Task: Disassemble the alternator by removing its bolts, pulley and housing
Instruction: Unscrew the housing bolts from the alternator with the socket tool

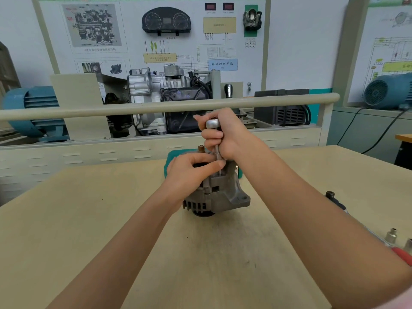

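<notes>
A grey metal alternator [219,197] stands on the wooden table [89,219], pulley end down. My right hand [225,132] grips a chrome ratchet driver [213,123] held upright, its thin shaft [217,152] running down to the top of the housing. My left hand [191,172] rests over the alternator's top, its fingers touching the base of the shaft. A brass stud [201,148] sticks up behind my fingers. The bolt under the tool is hidden.
A teal tray [170,159] lies just behind the alternator. Loose sockets [391,235], a red-handled tool [402,255] and a dark tool [334,199] lie at the table's right side. A rail [133,107] and a gearbox display stand beyond the table.
</notes>
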A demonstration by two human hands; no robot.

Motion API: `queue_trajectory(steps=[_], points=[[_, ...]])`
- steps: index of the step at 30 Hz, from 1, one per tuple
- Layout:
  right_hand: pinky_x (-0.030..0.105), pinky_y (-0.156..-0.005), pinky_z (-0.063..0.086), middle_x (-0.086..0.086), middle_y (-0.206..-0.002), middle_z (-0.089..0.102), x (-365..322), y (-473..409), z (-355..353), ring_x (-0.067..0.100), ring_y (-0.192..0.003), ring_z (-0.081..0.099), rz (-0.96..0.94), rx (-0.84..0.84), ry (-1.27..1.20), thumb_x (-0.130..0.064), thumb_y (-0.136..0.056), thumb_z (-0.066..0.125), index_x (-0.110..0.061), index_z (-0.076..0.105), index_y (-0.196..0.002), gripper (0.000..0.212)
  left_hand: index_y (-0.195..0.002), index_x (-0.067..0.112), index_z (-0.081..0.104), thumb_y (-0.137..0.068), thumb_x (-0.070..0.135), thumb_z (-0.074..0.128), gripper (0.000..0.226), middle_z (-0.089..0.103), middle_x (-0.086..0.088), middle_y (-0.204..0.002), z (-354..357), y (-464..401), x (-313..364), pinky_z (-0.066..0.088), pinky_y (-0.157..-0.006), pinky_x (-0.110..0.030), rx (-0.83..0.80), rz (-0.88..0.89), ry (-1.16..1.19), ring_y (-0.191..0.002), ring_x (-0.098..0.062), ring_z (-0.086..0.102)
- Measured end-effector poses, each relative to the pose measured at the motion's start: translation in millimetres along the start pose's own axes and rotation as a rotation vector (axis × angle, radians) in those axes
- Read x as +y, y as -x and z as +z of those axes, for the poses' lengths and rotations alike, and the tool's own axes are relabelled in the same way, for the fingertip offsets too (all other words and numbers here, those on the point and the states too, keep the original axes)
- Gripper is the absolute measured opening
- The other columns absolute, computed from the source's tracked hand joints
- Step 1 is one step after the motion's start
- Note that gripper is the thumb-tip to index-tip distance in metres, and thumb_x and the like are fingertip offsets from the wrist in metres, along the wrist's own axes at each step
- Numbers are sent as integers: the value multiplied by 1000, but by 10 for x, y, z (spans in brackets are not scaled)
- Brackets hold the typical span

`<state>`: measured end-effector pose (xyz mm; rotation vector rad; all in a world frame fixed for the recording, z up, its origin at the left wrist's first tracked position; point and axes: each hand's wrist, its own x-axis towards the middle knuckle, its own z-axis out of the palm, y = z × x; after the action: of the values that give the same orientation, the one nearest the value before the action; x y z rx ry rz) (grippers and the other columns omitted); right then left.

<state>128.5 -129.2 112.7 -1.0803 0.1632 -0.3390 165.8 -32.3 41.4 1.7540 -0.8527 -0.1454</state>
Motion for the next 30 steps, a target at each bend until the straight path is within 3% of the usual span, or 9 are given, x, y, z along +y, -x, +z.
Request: queue_trajectory(steps=[2, 5, 8, 13, 18, 20, 25, 27, 30], points=[[14, -32, 12, -9, -49, 45, -2, 15, -14, 2, -26, 20, 11, -31, -46, -9, -95, 30, -11, 50, -86, 22, -100, 28, 75, -81, 37, 72, 21, 73, 9, -100, 17, -6, 10, 41, -105, -46, 20, -11, 4, -110, -17, 61], [15, -30, 19, -2, -58, 45, 93, 20, 71, 4, -28, 28, -195, 258, -57, -6, -95, 28, -10, 48, -81, 25, -84, 28, 74, -81, 30, 72, 4, 73, 4, -93, 56, -9, 17, 40, -104, -52, 78, -18, -2, -109, -25, 61], [15, -34, 27, 1, -61, 51, 209, 12, 156, 6, -38, 39, -466, 467, -127, -10, -100, 26, -12, 40, -92, 17, -73, 29, 68, -81, 17, 66, 16, 70, -2, -86, 73, -28, -5, 37, -104, -60, 107, -19, -9, -113, -39, 56], [14, -31, 13, -2, -54, 44, 77, 26, 85, 4, -25, 21, -175, 261, -33, -5, -93, 29, -10, 46, -73, 27, -78, 31, 72, -79, 34, 71, 4, 72, 7, -90, 69, 2, -10, 38, -104, -54, 105, 27, -8, -110, -26, 59], [13, -32, 10, -9, -46, 47, -22, 28, -43, 2, -25, 18, 35, -93, -23, -7, -93, 31, -14, 45, -75, 23, -103, 27, 75, -83, 35, 71, 22, 73, 10, -101, 19, 7, -9, 44, -103, -44, 23, 18, 21, -108, -14, 62], [14, -31, 12, -9, -47, 47, 12, 36, 2, 3, -26, 19, -2, -33, -4, -9, -93, 33, -15, 46, -75, 24, -100, 27, 76, -81, 34, 72, 20, 74, 9, -99, 34, 14, -5, 45, -102, -44, 45, 6, 21, -106, -14, 63], [16, -34, 26, 0, -61, 52, 187, 3, 134, 7, -38, 38, -426, 501, -186, -8, -99, 29, -8, 42, -92, 15, -75, 36, 71, -79, 22, 68, 15, 74, 3, -86, 96, -8, -12, 41, -101, -54, 144, 17, -29, -106, -28, 61], [16, -32, 25, 0, -59, 52, 166, 10, 117, 7, -36, 37, -414, 497, -231, -7, -98, 28, -7, 42, -91, 16, -69, 37, 69, -77, 26, 69, 13, 73, 7, -81, 105, -11, -13, 41, -101, -54, 144, 15, -37, -104, -27, 62], [13, -31, 15, -5, -48, 48, 72, 22, 60, 5, -25, 21, -173, 256, -85, -6, -93, 29, -12, 45, -74, 25, -77, 33, 72, -76, 38, 71, 5, 73, 8, -87, 78, -4, 1, 41, -103, -52, 103, 17, -15, -107, -23, 61]])
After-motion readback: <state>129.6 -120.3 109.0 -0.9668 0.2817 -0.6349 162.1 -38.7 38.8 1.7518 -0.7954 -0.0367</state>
